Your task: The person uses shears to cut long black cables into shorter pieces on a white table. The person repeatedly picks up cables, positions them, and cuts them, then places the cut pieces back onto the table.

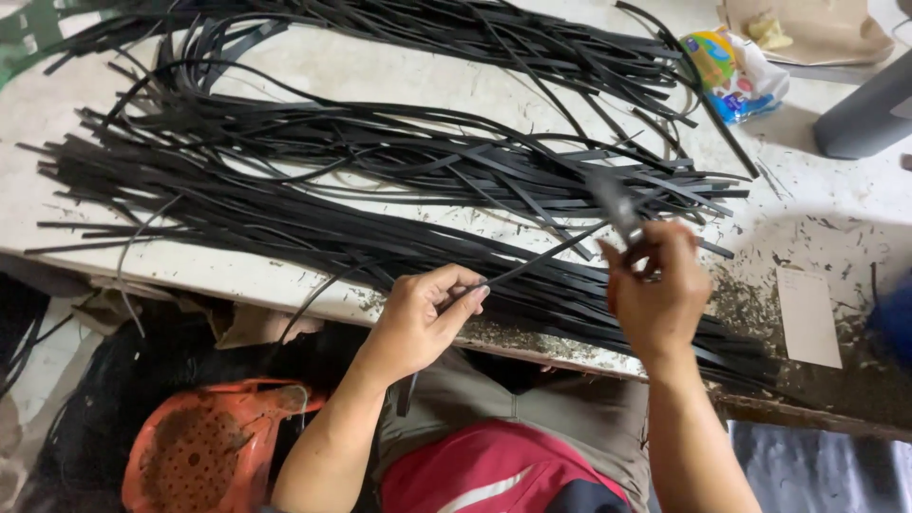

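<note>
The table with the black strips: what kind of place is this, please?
Probably a small craft workshop. Long black strips cover a worn white table, dark shavings lie at its edge, and the right hand holds a blade.

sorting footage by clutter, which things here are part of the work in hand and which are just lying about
In use:
left hand pinching a black strip
right hand holding a blurred blade
pile of black strips
white table

Lying about:
colourful snack bag
white card
orange perforated basket
brown paper

A crumpled colourful snack packet (736, 71) lies beside a tan paper bag (807, 28).
</note>
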